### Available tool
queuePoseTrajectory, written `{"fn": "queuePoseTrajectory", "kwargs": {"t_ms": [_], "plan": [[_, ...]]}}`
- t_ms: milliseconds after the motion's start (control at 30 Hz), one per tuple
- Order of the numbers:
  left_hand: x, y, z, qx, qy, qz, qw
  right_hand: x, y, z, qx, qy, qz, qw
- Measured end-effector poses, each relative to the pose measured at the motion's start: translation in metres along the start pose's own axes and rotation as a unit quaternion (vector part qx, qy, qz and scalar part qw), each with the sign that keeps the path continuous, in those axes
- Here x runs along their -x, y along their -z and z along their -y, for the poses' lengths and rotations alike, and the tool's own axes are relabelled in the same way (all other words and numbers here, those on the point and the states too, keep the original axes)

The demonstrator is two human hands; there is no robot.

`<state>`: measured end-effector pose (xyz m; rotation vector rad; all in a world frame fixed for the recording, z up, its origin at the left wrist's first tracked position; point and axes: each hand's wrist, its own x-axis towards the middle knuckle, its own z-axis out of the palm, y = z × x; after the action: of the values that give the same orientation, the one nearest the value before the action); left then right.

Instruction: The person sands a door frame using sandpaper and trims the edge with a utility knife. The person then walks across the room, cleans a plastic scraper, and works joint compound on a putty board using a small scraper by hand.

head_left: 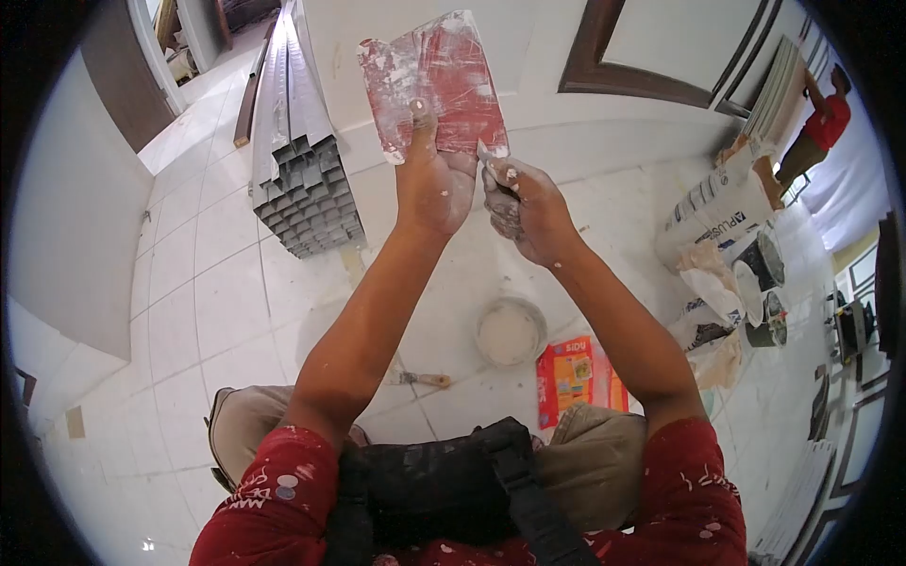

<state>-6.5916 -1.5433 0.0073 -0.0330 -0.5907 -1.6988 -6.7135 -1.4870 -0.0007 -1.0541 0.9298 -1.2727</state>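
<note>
My left hand [437, 189] grips a flat red plate [453, 80] smeared with white compound, its thumb lying over the plate's lower part. Close beside it on the right, my right hand [530, 209] is closed round a small putty knife [487, 156], whose blade meets the plate's lower right corner. White residue coats the fingers of both hands. Below them on the floor stands a round bucket [511, 332] with whitish contents. A red and orange packet [573, 377] lies to the bucket's right, and a wooden-handled tool [425, 379] to its left.
Stacked metal channels [307, 198] stand on the tiled floor at the upper left, near the white wall [528, 113]. At the right are a large paper sack [713, 212], dark buckets [763, 259] and crumpled bags. Another person [824, 123] in a red shirt stands at the far right.
</note>
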Motion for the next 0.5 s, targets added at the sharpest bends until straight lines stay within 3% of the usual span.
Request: {"fn": "queuePoseTrajectory", "kwargs": {"t_ms": [133,233,333,367,500], "plan": [[-0.003,0.002,-0.002,0.03,-0.001,-0.023,0.999,-0.001,0.008,-0.003,-0.03,0.011,-0.024,0.999],[-0.003,-0.002,-0.006,0.039,-0.018,-0.044,0.998,-0.015,0.053,-0.005,-0.104,0.057,-0.078,0.99],[-0.004,-0.001,-0.008,0.003,-0.041,-0.026,0.999,0.002,0.031,0.001,-0.111,0.033,0.0,0.993],[-0.003,0.001,-0.005,0.009,-0.035,-0.018,0.999,0.004,0.016,0.004,-0.066,0.029,-0.037,0.997],[-0.003,-0.001,-0.004,0.011,-0.017,0.001,1.0,0.004,0.0,0.009,-0.006,-0.019,0.004,1.0]]}}
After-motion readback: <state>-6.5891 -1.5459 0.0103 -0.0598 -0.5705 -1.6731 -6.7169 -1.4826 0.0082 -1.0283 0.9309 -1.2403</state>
